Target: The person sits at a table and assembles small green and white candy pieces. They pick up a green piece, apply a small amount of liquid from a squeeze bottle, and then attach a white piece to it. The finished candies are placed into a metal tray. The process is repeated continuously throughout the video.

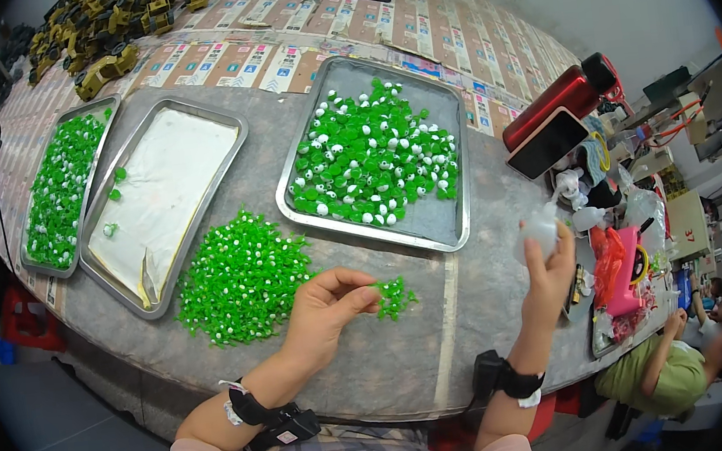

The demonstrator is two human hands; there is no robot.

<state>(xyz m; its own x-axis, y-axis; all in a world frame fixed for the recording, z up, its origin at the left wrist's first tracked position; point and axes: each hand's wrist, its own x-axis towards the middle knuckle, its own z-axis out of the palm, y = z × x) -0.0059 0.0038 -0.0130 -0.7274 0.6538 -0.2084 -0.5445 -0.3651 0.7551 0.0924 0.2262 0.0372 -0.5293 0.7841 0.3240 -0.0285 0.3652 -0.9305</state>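
My left hand (328,310) is closed in a pinch, its fingertips at the edge of a small cluster of green plastic pieces (398,299). Whatever lies between those fingertips is too small to make out. To the right, my right hand (550,280) is raised over the table, its fingers wrapped round a translucent white squeeze bottle (539,231). Beside my left hand spreads a large heap of small green pieces with white spots (243,277). Beyond it, a metal tray (286,200) holds green pieces with white balls that bear dark dots.
A lined metal tray (169,158) with a few green pieces and a fuller narrow tray (66,182) stand left. Yellow toy vehicles (111,67) pile up at far left. At right are a red flask (546,105), a phone (546,143) and a pink holder (621,273). Another person (662,370) sits beyond.
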